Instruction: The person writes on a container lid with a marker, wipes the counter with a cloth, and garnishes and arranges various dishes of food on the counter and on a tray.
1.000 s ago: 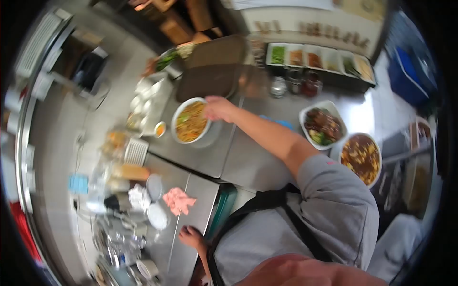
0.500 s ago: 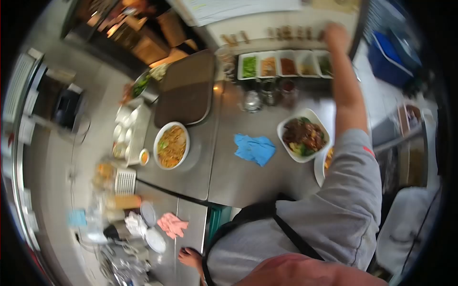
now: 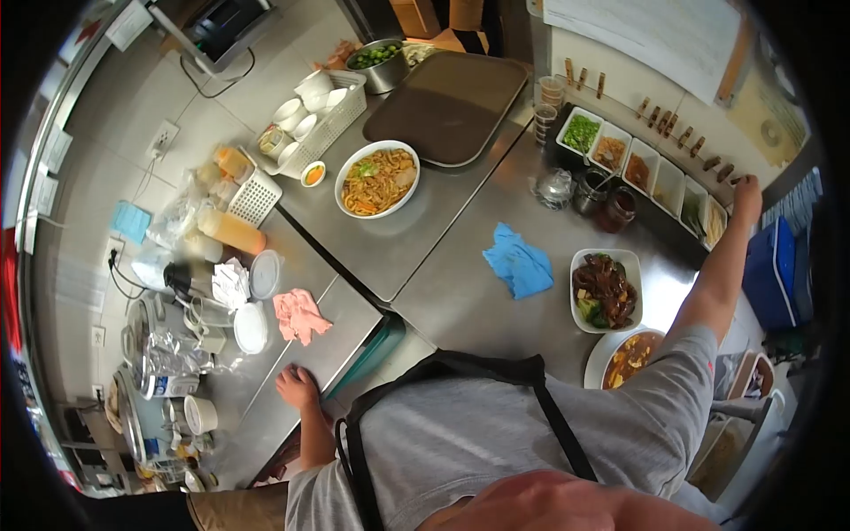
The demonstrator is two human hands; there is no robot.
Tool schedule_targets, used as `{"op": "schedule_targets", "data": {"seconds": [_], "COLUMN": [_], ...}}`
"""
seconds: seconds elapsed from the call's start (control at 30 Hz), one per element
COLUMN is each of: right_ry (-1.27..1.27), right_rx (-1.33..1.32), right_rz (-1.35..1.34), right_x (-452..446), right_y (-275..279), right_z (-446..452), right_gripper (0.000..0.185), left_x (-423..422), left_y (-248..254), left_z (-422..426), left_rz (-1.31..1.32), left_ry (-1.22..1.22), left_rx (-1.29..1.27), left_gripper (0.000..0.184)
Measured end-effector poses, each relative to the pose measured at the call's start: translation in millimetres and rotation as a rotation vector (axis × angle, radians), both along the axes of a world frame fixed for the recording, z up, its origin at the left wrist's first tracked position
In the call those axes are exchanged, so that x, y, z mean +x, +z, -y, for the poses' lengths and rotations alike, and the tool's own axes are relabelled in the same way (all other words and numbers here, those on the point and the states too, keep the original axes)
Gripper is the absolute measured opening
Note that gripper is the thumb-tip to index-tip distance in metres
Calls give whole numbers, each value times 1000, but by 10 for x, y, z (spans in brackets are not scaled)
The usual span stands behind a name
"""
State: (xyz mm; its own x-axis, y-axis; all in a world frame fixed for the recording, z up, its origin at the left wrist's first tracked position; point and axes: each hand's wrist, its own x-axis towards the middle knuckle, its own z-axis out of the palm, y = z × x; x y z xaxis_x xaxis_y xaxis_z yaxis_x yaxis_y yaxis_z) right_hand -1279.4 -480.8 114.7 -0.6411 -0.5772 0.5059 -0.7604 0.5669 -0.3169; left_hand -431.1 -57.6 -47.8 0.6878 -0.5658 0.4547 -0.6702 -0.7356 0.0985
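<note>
My right hand (image 3: pixel 746 196) reaches to the far end of a row of wooden clothespins (image 3: pixel 666 122) on the wall, its fingers closed on the endmost clothespin (image 3: pixel 736 180). Below it runs a row of white topping containers (image 3: pixel 666 188). My left hand (image 3: pixel 297 386) lies on the steel counter's edge with its fingers apart, holding nothing, near a pink cloth (image 3: pixel 301 316). Close to my right arm stand a square white bowl (image 3: pixel 607 290) of dark meat and broccoli and a round bowl (image 3: pixel 631 357) of saucy food, partly covered by my sleeve.
A bowl of noodles (image 3: pixel 377 180) stands before a brown tray (image 3: pixel 449 108). A blue cloth (image 3: pixel 519 261) lies mid-counter. Jars (image 3: pixel 614 210) stand by the toppings. Bottles (image 3: pixel 232 232), lids (image 3: pixel 251 328) and a basket of cups (image 3: pixel 324 128) crowd the left.
The view has turned, bringing more of the left counter into sight. My right hand remains up at the clothespins, and my left hand still rests at the counter edge.
</note>
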Motion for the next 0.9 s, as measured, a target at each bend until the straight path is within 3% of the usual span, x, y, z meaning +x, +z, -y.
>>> {"op": "schedule_targets", "data": {"seconds": [0.13, 0.2, 0.27, 0.3, 0.33, 0.37, 0.4, 0.43, 0.47, 0.5, 0.53, 0.57, 0.87, 0.9], "right_ry": [72, 340, 641, 833, 1160, 1184, 1095, 1177, 1175, 1145, 1148, 1098, 848, 920], "right_rx": [-377, -629, -452, -249, -361, -344, -130, -95, -14, -11, 4, 38, 303, 378], "right_rz": [-10, 72, 256, 607, 566, 544, 814, 746, 878, 741, 816, 630, 554, 522], "right_x": [640, 1083, 2010, 2383, 2752, 3243, 3901, 4247, 4630, 4960, 5232, 5436, 6093, 6068], "right_y": [579, 629, 689, 558, 244, -51, 222, -138, -215, -433, -533, -539, -850, -861], "right_z": [-6, 322, 456, 649, 893, 1192, 683, 926, 842, 921, 881, 801, 645, 651], "right_gripper": [31, 32, 27, 23, 19, 16, 13, 16, 18, 19, 19, 20, 29, 32], "left_x": [-26, -4, 14, 12, 8, 15, 15, 2, -9, -7, 5, 5, 27, 14], "left_y": [31, 1, -6, -5, -4, 5, 10, 4, -1, 9, 24, 36, 38, 50], "left_z": [12, -1, -2, -2, -6, -13, -9, -8, -14, -12, -11, -14, -11, -6], "left_rz": [-41, -17, -2, 0, 3, -6, -15, -26, -23, -18, -10, -15, -81, -92], "left_ry": [14, 10, 0, -2, -2, 9, 21, 32, 25, 19, 14, 13, -26, -25], "left_rx": [-13, -29, -37, -40, -43, -41, -37, -32, -29, -26, -23, -34, -82, -85], "left_gripper": [25, 25, 25, 26, 26, 27, 27, 27, 27, 28, 28, 28, 27, 27]}}
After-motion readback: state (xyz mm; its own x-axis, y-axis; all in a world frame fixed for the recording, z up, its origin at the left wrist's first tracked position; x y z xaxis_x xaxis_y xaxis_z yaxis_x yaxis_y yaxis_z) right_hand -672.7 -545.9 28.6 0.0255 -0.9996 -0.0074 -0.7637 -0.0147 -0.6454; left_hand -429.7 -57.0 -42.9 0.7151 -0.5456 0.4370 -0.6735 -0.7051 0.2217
